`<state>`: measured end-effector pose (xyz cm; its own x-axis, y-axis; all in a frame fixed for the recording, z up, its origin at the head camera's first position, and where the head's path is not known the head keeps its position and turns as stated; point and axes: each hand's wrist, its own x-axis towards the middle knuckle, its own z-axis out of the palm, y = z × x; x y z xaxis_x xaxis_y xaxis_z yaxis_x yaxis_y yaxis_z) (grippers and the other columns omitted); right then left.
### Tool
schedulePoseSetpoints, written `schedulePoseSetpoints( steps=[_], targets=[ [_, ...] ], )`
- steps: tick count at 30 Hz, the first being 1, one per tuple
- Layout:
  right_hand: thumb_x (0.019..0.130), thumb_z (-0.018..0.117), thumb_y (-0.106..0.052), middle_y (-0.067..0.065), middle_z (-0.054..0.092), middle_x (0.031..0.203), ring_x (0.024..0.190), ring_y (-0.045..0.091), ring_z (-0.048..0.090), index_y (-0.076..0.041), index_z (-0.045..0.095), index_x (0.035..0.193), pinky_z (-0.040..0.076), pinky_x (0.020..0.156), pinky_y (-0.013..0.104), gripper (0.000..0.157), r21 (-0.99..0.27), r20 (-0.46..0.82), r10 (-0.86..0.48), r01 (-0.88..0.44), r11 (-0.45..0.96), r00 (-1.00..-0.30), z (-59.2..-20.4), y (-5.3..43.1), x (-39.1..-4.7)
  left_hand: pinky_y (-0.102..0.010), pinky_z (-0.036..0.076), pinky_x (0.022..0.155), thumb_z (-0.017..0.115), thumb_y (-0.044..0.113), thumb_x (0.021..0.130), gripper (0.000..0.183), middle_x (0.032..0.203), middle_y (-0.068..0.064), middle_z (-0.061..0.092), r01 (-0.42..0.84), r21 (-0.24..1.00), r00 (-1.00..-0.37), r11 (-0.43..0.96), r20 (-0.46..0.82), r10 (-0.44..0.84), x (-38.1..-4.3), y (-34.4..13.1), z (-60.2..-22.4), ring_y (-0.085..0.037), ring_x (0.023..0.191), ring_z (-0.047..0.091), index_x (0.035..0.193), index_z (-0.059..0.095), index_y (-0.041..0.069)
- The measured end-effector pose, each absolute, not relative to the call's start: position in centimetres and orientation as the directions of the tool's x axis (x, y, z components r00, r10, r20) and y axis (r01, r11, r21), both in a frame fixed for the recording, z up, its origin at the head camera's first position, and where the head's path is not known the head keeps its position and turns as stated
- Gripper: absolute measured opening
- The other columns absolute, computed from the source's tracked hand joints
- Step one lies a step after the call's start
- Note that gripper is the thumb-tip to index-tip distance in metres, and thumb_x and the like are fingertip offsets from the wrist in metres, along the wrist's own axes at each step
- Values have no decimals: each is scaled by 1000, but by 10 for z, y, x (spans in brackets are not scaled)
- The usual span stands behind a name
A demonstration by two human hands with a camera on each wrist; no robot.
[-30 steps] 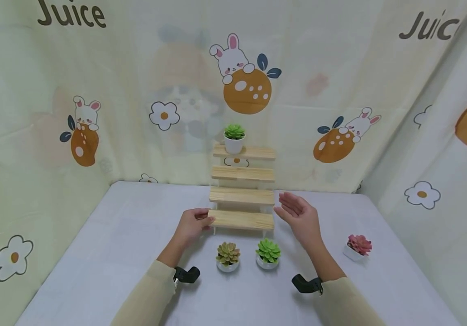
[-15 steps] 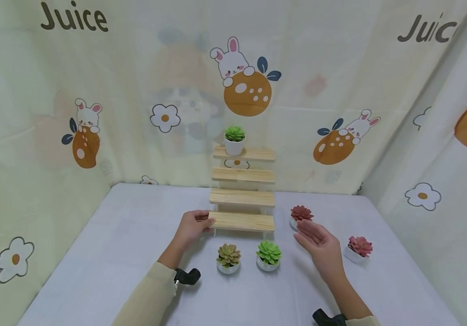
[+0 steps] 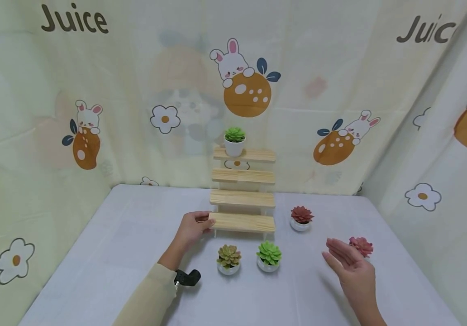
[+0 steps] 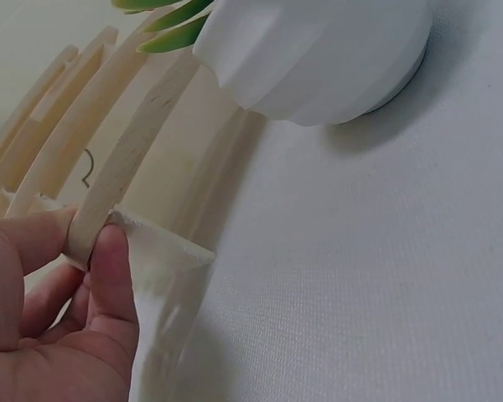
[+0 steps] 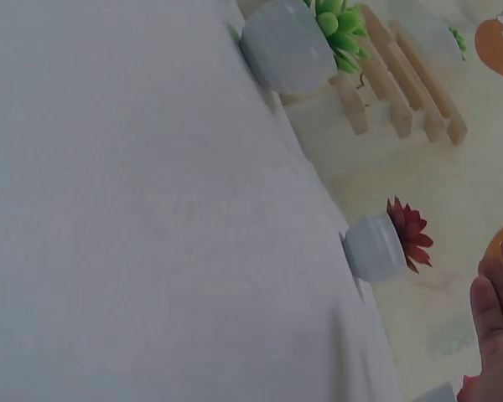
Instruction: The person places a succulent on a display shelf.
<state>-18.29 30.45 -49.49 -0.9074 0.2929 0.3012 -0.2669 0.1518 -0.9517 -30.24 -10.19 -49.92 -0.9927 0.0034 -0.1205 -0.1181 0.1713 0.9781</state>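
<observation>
A tiered wooden shelf stand (image 3: 241,222) stands at the back middle of the table. My left hand (image 3: 192,227) pinches the left end of its lowest board (image 4: 117,172) between thumb and fingers. At the right, my right hand (image 3: 353,269) holds nothing, its fingers extended. Just behind that hand is a pink succulent (image 3: 361,246), its pot mostly hidden. A dark red succulent (image 3: 301,217) in a white pot stands right of the stand. On the top board sits a green succulent (image 3: 235,140) in a taller white pot.
In front of the stand are a brownish succulent (image 3: 228,259) and a bright green succulent (image 3: 269,256), both in white pots. A patterned curtain (image 3: 135,145) hangs behind and beside the white-covered table (image 3: 127,244).
My right hand has moved right and toward me, from beside the stand to the pink succulent. The dark red succulent has come into full view. My left hand stays on the board.
</observation>
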Motion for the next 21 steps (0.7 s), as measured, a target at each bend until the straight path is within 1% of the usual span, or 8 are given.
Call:
schedulePoseSetpoints(
  steps=[5, 7, 10, 11, 13, 16, 18, 21],
  targets=[
    [80, 83, 7, -8, 77, 113, 101, 2, 71, 6, 70, 121, 56, 90, 11, 43, -923, 359, 403, -254, 291, -842, -493, 320, -172, -29, 64, 75, 72, 9, 96, 40, 114, -20, 70, -110, 977, -994, 184, -111, -1, -302, -100, -499, -16, 86, 70, 132, 63, -7],
    [79, 83, 8, -5, 77, 115, 103, 3, 71, 6, 71, 121, 55, 90, 10, 44, -915, 375, 438, -253, 314, -817, -492, 326, -171, -29, 64, 75, 71, 9, 96, 40, 114, -20, 70, -104, 976, -994, 190, -106, 2, -302, -100, -499, -16, 85, 69, 132, 63, -7],
    [78, 84, 8, 1, 78, 116, 106, 6, 71, 7, 71, 119, 55, 91, 10, 44, -909, 402, 485, -275, 313, -777, -491, 335, -170, -29, 64, 75, 72, 10, 96, 40, 114, -18, 70, -120, 975, -992, 188, -122, -2, -303, -101, -498, -16, 85, 69, 132, 64, -5],
    [77, 84, 10, 4, 78, 116, 107, 7, 71, 8, 71, 119, 56, 91, 11, 44, -908, 410, 498, -290, 302, -764, -491, 338, -170, -29, 64, 76, 72, 10, 96, 39, 114, -18, 71, -124, 974, -992, 188, -126, -2, -303, -101, -498, -16, 85, 69, 132, 64, -5],
    [76, 85, 10, 5, 78, 115, 106, 7, 71, 9, 71, 118, 56, 90, 11, 44, -896, 437, 521, -300, 328, -734, -492, 344, -171, -29, 64, 76, 72, 11, 96, 39, 115, -17, 70, -133, 974, -991, 183, -135, -5, -303, -101, -498, -16, 86, 69, 132, 64, -4],
    [76, 87, 5, 3, 77, 115, 105, 4, 70, 4, 73, 118, 55, 89, 8, 44, -877, 462, 561, -262, 402, -687, -496, 352, -173, -29, 64, 77, 72, 11, 96, 39, 115, -17, 70, -136, 975, -990, 178, -138, -4, -304, -102, -499, -16, 87, 69, 132, 64, -3],
    [76, 90, -3, -5, 74, 114, 103, -1, 66, -3, 75, 119, 53, 87, 4, 46, -873, 447, 596, -180, 453, -667, -498, 357, -174, -29, 64, 77, 72, 11, 96, 39, 115, -17, 70, -135, 975, -991, 175, -137, -3, -304, -102, -500, -16, 88, 69, 132, 64, -3],
    [77, 92, -16, -17, 66, 113, 101, -5, 62, -12, 73, 125, 49, 84, 0, 52, -893, 359, 645, -47, 448, -675, -502, 365, -177, -30, 64, 79, 72, 11, 96, 40, 116, -17, 70, -140, 976, -990, 167, -142, 0, -303, -102, -500, -17, 89, 69, 133, 64, -3]
  ],
)
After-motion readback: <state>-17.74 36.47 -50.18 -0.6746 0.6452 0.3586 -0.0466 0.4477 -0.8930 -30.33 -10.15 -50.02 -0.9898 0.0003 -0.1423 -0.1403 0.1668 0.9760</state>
